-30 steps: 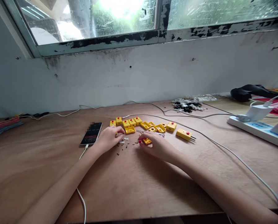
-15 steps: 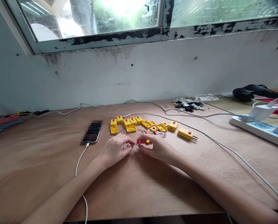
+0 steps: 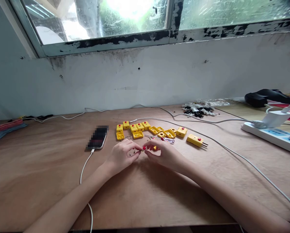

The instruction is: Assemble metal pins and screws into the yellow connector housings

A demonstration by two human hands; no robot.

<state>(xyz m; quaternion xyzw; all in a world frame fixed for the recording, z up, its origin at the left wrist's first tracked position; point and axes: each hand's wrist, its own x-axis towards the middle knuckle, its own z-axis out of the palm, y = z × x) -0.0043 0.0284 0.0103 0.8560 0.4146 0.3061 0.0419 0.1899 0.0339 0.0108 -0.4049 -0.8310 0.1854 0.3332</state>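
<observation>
My left hand [image 3: 124, 152] and my right hand [image 3: 158, 151] meet fingertip to fingertip over the wooden table [image 3: 135, 194]. Between them is a small red round part [image 3: 144, 148], pinched by the right fingers. The left thumb and forefinger close on a tiny metallic piece too small to name. Just beyond the hands lie yellow plug housings with red dots [image 3: 140, 127], open yellow shells [image 3: 137, 134] and a clear-handled screwdriver [image 3: 168, 140]. One yellow plug [image 3: 194, 140] with two metal pins lies to the right. A small yellow piece [image 3: 155, 148] is partly hidden behind my right hand.
A phone [image 3: 98, 137] on a white charging cable [image 3: 86, 163] lies to the left. A white power strip [image 3: 271, 134] stands at the right, its cord crossing the table. Black and white small parts [image 3: 199, 110] are heaped near the wall. Coloured sheets [image 3: 6, 129] lie far left.
The whole view has shifted slightly to the right and down in the picture. Both hands keep nearly the same pinch, with the red part still between them.
</observation>
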